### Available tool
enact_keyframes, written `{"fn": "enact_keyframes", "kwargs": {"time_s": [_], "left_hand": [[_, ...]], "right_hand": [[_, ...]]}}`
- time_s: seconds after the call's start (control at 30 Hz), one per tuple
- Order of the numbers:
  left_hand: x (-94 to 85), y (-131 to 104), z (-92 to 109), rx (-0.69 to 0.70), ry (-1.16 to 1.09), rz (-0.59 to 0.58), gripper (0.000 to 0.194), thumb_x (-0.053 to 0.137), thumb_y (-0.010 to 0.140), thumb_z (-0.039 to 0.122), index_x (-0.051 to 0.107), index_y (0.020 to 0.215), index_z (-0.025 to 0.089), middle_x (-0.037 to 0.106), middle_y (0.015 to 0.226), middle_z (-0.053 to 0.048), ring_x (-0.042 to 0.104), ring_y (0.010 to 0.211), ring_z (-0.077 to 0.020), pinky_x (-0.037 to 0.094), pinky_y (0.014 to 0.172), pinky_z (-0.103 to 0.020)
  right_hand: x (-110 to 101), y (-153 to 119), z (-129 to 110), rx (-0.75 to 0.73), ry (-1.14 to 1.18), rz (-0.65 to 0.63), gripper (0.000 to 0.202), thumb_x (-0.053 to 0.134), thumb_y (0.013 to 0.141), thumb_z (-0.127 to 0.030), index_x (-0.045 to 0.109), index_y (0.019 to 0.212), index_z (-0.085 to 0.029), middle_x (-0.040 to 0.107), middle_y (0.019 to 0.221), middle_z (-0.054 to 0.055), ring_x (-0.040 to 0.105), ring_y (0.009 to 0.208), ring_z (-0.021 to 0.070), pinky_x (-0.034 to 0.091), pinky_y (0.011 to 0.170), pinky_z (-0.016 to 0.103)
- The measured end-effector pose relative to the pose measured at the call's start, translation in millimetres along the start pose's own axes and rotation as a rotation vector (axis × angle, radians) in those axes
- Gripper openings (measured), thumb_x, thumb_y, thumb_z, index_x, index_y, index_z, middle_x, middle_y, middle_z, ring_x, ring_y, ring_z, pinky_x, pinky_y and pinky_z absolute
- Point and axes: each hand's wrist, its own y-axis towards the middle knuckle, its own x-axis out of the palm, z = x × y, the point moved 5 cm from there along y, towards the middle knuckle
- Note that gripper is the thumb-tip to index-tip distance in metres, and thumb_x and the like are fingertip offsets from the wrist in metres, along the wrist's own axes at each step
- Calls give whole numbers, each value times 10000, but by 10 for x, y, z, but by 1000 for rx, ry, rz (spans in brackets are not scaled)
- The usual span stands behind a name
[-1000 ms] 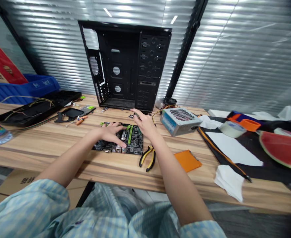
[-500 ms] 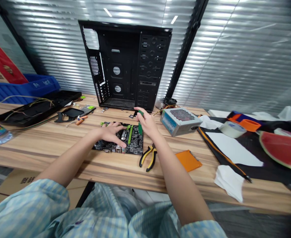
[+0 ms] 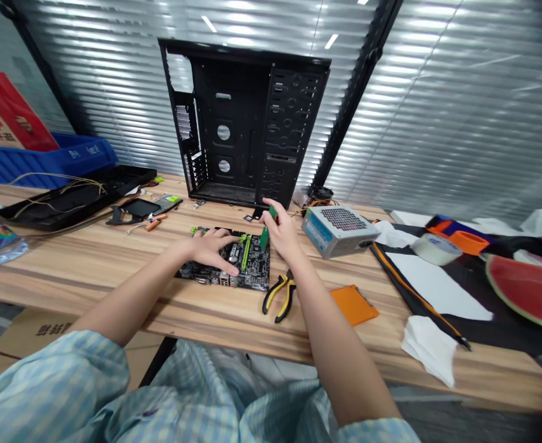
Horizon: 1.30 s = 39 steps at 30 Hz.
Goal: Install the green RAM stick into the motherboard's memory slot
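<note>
A black motherboard [image 3: 256, 271] with lime-green slots lies flat on the wooden table in front of me. Across its left part rests my left hand [image 3: 210, 248], fingers spread and thumb towards the port edge. My right hand [image 3: 282, 234] pinches a narrow green RAM stick [image 3: 264, 237] upright above the board's right side, beside the lime-green slot. Whether the stick's lower edge touches the board I cannot tell. Yellow-and-black pliers [image 3: 278, 298] lie just right of the board, their jaws partly under my right forearm.
An open black computer case [image 3: 238, 123] stands behind the board. To the right are a grey power supply [image 3: 339, 229], an orange drive plate [image 3: 354, 304] and white tissue [image 3: 430, 347]. A blue bin [image 3: 67, 160] and a black panel with cables [image 3: 77, 197] occupy the left.
My right hand has tilted the RAM stick slightly to the right, its lower end shifted little over the board. My left hand stays on the motherboard. The whole view has shifted slightly.
</note>
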Motion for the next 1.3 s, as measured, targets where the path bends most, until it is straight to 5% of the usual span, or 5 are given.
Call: {"fn": "enact_keyframes", "kwargs": {"time_s": [0.33,0.6,0.87,1.1,1.3], "left_hand": [[-90,-15,-78,28,-21,141,974,467,667,843,336,1465,299,258,1543,-118,244,1379,-395,148,1093,-618],[-213,-29,-225,-5,55,211,614,450,856,569,461,1383,255,417,1453,-131,375,1316,-352,244,1079,-571],[-291,-161,-262,42,134,243,537,446,877,477,492,1355,237,488,1387,-127,439,1265,-342,281,1072,-524],[-129,-319,-667,77,51,314,665,328,911,626,408,1420,205,429,1429,-150,382,1313,-332,260,1087,-526],[-3,-356,-844,183,-33,252,1041,503,708,819,276,1490,170,268,1522,-208,242,1387,-391,235,1103,-550]], "right_hand": [[53,-37,126,214,220,122,456,492,880,-525,458,1228,-233,604,843,0,542,509,91,463,467,215],[140,-84,27,252,316,75,393,458,906,-488,433,1203,-233,645,920,28,569,523,91,498,501,221],[267,-170,-25,157,250,-88,330,442,932,-419,499,1203,-240,637,1100,64,641,700,130,571,666,290],[239,-213,-230,-5,-27,-245,318,407,966,-330,560,1227,-233,661,1126,67,666,910,174,558,792,327],[297,-292,-565,-246,-344,-402,297,401,977,-256,623,1173,-230,695,1120,63,648,1028,180,523,904,342]]}}
